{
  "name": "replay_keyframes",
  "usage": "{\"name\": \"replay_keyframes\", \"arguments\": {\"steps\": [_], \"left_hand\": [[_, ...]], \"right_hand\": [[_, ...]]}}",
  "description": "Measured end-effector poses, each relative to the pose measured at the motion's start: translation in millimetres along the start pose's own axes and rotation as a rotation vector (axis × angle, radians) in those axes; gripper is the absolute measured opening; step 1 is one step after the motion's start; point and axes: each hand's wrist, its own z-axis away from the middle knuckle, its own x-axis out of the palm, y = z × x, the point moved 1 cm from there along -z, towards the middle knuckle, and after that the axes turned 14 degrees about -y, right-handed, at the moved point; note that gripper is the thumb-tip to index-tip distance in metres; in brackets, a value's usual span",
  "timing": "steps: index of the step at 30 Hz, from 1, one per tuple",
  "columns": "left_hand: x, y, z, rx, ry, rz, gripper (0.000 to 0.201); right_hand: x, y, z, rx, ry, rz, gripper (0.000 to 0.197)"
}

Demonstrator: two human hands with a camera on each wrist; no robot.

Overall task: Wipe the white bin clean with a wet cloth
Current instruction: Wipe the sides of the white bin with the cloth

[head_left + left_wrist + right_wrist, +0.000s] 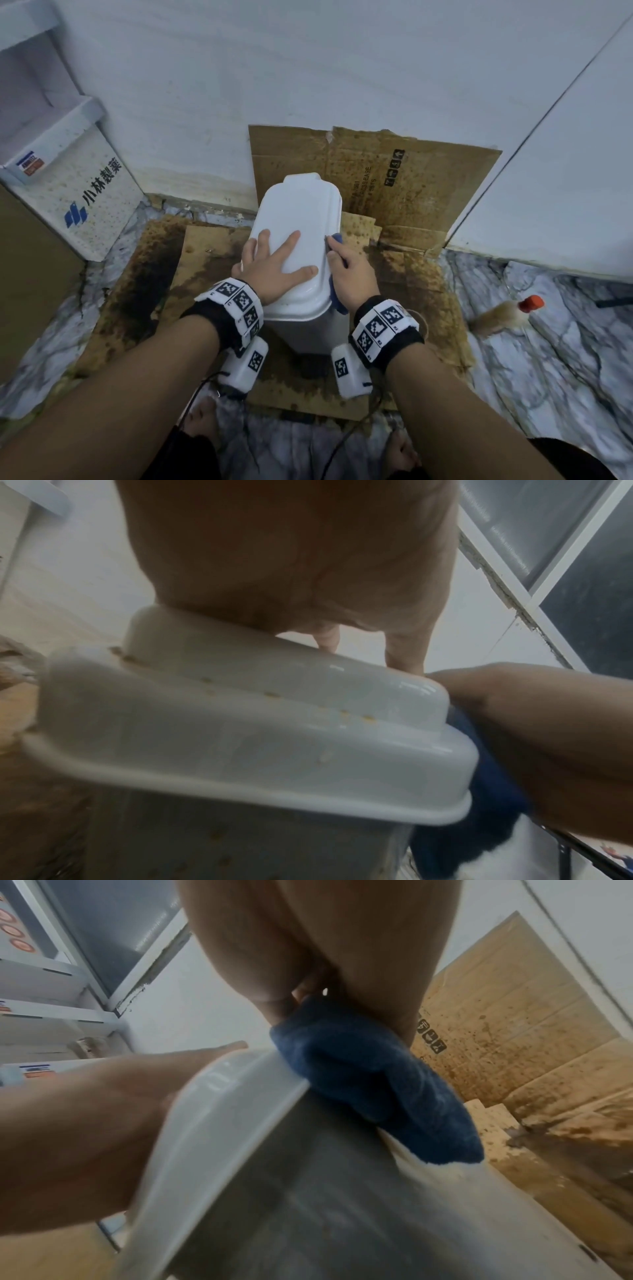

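A tall white bin (301, 212) with a closed lid stands on stained cardboard by the wall. My left hand (274, 260) lies flat on the lid with fingers spread, holding it down. My right hand (349, 267) grips a blue cloth (337, 240) and presses it against the lid's right rim. In the right wrist view the blue cloth (373, 1085) is bunched under my fingers against the bin's side (308, 1191). The left wrist view shows small yellow-brown specks on the lid's front step (274, 696), with the cloth (486, 804) at its right.
Stained brown cardboard (411, 178) covers the floor and leans on the wall behind the bin. A white printed box (78, 192) stands at the left. A bottle with a red cap (507, 313) lies on the marble floor at the right. White panel (565, 171) at right.
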Motion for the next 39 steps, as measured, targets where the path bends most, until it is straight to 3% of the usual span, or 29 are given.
{"name": "replay_keyframes", "arguments": {"steps": [8, 17, 22, 25, 28, 34, 39], "left_hand": [[7.6, 11.8, -0.3, 0.01, 0.004, -0.042, 0.081], [12.5, 23.5, 0.1, 0.019, 0.016, -0.076, 0.081], [15.8, 28.2, 0.6, 0.041, 0.014, -0.071, 0.081], [15.3, 27.5, -0.7, 0.054, 0.018, -0.056, 0.081], [15.5, 27.3, -2.5, 0.056, 0.021, -0.037, 0.082], [22.6, 42.1, 0.2, 0.177, 0.007, -0.021, 0.081], [44.8, 68.7, 3.3, 0.266, 0.039, -0.078, 0.075]], "right_hand": [[14.9, 10.3, 64.7, 0.006, 0.063, -0.073, 0.036], [42.8, 19.4, 101.7, -0.064, 0.196, 0.136, 0.03], [59.8, 20.7, 104.9, -0.127, 0.117, 0.407, 0.03], [50.5, 15.3, 110.0, -0.189, -0.003, 0.522, 0.032], [28.7, 19.5, 118.9, -0.14, -0.116, 0.289, 0.026], [-8.2, 42.2, 128.9, 0.011, 0.255, -0.541, 0.026], [-12.9, 48.1, 132.4, 0.073, 0.431, -0.535, 0.025]]}}
